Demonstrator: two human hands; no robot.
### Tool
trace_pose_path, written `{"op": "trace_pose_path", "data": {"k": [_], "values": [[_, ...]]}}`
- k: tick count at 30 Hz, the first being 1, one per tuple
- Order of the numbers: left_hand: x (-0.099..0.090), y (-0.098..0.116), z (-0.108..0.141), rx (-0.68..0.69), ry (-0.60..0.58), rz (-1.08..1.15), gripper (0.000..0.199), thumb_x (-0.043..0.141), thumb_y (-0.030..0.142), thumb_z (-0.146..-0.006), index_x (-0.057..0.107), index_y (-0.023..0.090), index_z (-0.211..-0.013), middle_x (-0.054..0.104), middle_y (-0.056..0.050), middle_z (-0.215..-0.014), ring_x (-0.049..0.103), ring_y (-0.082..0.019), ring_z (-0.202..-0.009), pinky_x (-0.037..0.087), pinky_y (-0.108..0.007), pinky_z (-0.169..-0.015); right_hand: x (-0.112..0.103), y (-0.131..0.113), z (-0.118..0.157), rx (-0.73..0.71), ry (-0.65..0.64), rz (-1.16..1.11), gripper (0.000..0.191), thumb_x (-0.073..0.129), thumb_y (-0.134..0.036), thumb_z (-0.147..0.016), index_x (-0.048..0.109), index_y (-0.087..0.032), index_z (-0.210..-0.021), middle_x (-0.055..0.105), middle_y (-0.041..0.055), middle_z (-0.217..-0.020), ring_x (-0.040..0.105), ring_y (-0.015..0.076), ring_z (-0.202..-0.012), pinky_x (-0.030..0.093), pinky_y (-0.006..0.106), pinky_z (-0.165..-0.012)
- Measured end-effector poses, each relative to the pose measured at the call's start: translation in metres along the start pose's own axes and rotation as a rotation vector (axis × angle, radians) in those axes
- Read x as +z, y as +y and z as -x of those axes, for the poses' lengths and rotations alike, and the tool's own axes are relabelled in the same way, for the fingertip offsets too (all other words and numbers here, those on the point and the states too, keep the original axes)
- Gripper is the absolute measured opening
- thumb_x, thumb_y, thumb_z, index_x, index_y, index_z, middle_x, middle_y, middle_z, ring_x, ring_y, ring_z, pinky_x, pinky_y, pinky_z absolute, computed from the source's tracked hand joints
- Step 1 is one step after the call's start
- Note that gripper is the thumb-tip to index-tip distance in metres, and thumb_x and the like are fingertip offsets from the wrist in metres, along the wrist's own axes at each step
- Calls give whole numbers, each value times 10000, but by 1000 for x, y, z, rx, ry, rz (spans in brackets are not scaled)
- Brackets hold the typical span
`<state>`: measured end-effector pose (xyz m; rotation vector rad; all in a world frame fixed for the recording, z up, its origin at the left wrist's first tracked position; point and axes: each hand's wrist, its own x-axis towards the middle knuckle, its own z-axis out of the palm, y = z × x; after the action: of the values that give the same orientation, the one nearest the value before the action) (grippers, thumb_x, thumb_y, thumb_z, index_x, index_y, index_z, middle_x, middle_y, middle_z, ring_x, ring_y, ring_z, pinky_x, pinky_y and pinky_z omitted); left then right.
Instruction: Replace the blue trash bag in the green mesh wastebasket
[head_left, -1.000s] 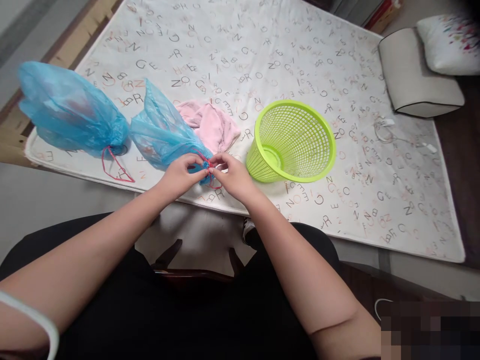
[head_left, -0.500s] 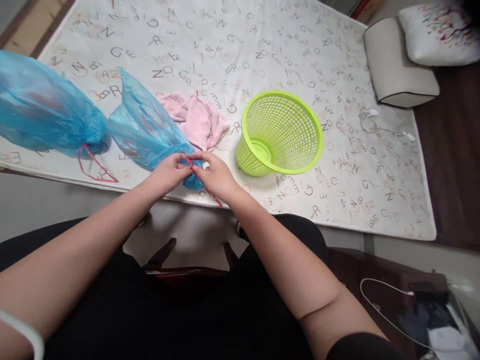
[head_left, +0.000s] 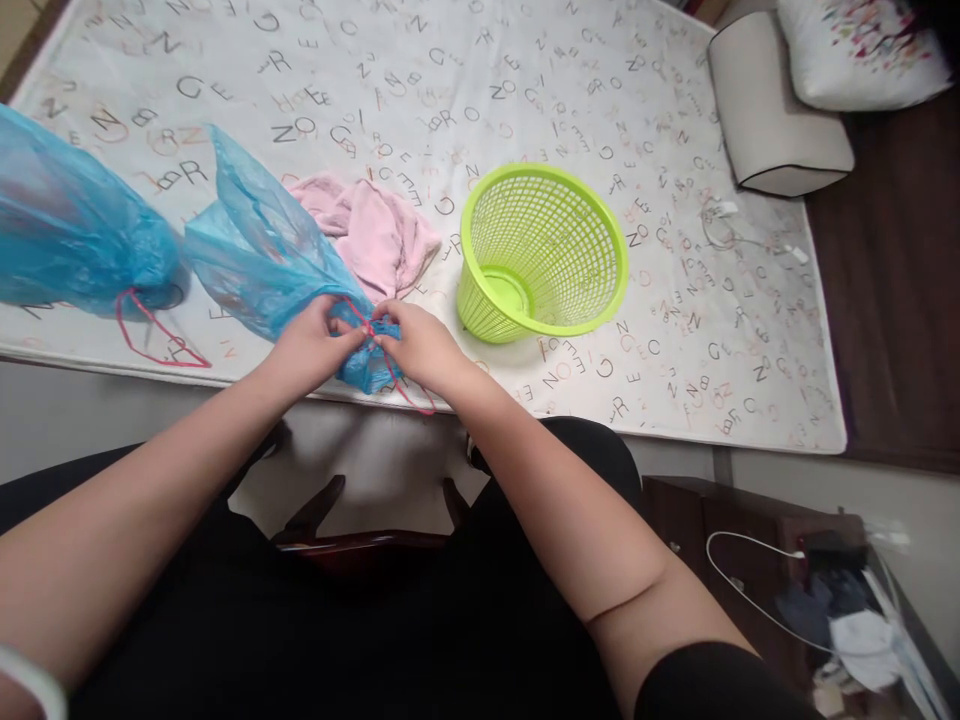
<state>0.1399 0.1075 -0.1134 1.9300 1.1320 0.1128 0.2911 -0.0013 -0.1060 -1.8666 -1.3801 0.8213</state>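
Two hands: left hand [head_left: 304, 345] and right hand [head_left: 420, 345] meet at the neck of a blue bag [head_left: 262, 250].
Left grip: narrow, fingers curled on the bag neck.
Right grip: narrow, fingertips pinching a red string [head_left: 394, 382] at the neck.
Bag place: on a mat [head_left: 675, 350], by its near edge, top pointing to 10 o'clock.
Things near: pink cloth [head_left: 367, 235] at 12 o'clock, green basket [head_left: 487, 310] on its side at 2 o'clock, second bag [head_left: 75, 220] at 9 o'clock.
String ends: one hangs loose below the hands, at 5 o'clock.

Green wastebasket [head_left: 544, 250] beside pink towel [head_left: 367, 235]
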Motion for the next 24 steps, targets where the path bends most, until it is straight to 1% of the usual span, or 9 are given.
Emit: {"op": "trace_pose_path", "data": {"k": [3,6,9,11,13,17,19,21,24], "values": [[-4,9,2,-44,28,-26,576,690,545,-758,621,192,-1208,751,-53,-1030,684,-266,-917,528,-353,-838,-6,6,1,48,50,56,188,532,-170,-883,618,-213,-1044,664,47,-1066,593,217,-1027,479,360,-936],[-8,11,2,-15,5,-29,493,618,599,-814,716,189,-1069,767,-60,-1047,688,-306,-1014,522,-384,-930,-11,11,2,120,135,94,187,476,-146,-852,597,-209,-980,647,55,-1020,577,221,-956,467,360,-894],[-10,10,1,16,-21,13,541,551,650,-855,751,184,-1043,780,-60,-1028,697,-307,-1024,531,-365,-910,-18,12,3,237,212,123,141,483,-199,-842,572,-209,-950,627,58,-945,552,221,-851,456,364,-837],[-9,10,2,13,-36,35,602,531,682,-862,730,175,-1119,784,-68,-1012,712,-295,-981,542,-354,-863,-21,12,3,285,270,124,110,486,-244,-851,554,-212,-932,609,50,-895,534,215,-809,444,360,-812],[-6,9,3,21,-70,5,654,537,696,-858,683,174,-1223,784,-69,-989,720,-284,-938,543,-354,-850,-23,13,3,279,345,103,99,480,-266,-861,538,-212,-921,597,43,-883,529,207,-810,434,353,-810],[2,6,10,67,-234,-219,668,540,635,-889,587,199,-1393,777,-80,-1021,714,-287,-988,522,-361,-907,-23,15,2,182,504,-23,130,475,-287,-873,540,-203,-947,610,47,-943,548,194,-879,428,342,-851],[4,3,14,116,-373,-368,650,529,568,-917,525,219,-1466,756,-101,-1143,701,-295,-1056,514,-357,-918,-24,17,2,181,560,-119,172,474,-305,-880,561,-197,-982,625,47,-959,562,189,-889,434,341,-854],[4,-1,16,114,-497,-525,658,561,517,-908,496,221,-1492,718,-130,-1244,692,-308,-1086,515,-361,-910,-25,18,2,207,600,-214,215,472,-318,-885,583,-197,-1023,635,42,-967,573,180,-866,442,335,-828],[1,-6,17,80,-567,-622,718,629,467,-863,460,205,-1509,700,-165,-1267,687,-334,-1095,524,-386,-902,-25,17,3,224,623,-314,243,488,-372,-896,611,-204,-1024,629,26,-937,569,169,-823,447,312,-772]]}}
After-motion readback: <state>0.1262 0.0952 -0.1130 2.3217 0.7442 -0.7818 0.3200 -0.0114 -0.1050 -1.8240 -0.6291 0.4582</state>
